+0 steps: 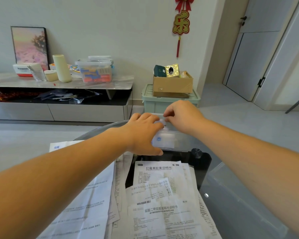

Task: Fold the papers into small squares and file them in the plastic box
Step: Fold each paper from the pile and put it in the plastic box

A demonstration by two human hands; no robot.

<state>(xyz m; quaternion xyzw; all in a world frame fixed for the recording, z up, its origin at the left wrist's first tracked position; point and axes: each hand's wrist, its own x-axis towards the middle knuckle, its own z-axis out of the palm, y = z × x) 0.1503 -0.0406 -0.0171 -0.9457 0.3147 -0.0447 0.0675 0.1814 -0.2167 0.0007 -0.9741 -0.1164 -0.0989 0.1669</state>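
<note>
A clear plastic box (179, 142) stands at the far edge of the round glass table (240, 195), with folded white paper (164, 142) showing through its front wall. My left hand (143, 133) grips the box's left front corner, thumb low on the wall, fingers over the rim. My right hand (183, 116) hovers over the box's top and pinches a small folded paper (160, 121) at the rim, between the two hands. Several unfolded printed leaflets (162, 195) lie spread on the table in front of me.
Beyond the table stand a pale green storage bin (169, 102) with a cardboard box (173, 85) on it, and a low TV cabinet (59, 94) holding a lidded container, cups and a framed picture. A door is at the far right.
</note>
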